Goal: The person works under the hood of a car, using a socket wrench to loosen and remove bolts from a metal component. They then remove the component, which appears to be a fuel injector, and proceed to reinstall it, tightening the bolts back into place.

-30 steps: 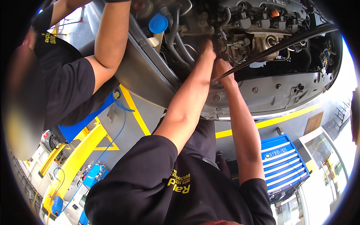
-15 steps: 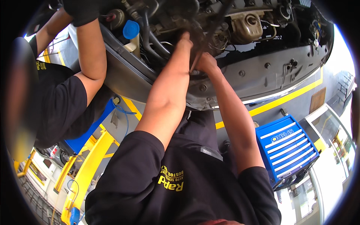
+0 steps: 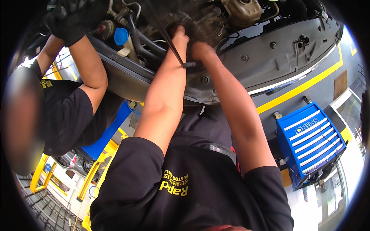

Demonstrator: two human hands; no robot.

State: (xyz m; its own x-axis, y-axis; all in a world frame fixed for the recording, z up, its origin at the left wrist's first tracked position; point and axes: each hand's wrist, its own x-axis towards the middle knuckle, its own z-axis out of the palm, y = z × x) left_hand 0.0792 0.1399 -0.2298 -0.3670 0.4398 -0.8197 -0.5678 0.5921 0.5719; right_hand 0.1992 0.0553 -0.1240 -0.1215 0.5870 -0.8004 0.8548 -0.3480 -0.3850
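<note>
Both my arms reach into the engine bay of a car over its dark front panel. My left hand is deep among dark engine parts, with its fingers hidden. Close beside it on the right is my right hand, bent inward at the wrist, its fingers also out of sight. What either hand touches or holds cannot be made out. A thin dark rod slants down across my left wrist. Left of my hands are black hoses and a reservoir with a blue cap.
At the left, a co-worker's black-gloved hands are over the same engine bay. A brown metal cover sits at the upper right. A blue tool chest stands on the floor to the right. Yellow lift parts are at the left.
The view has shifted, so the engine bay sits higher and farther left. Both my hands stay among the engine parts, closer together in the picture. The co-worker's gloves show more fully.
</note>
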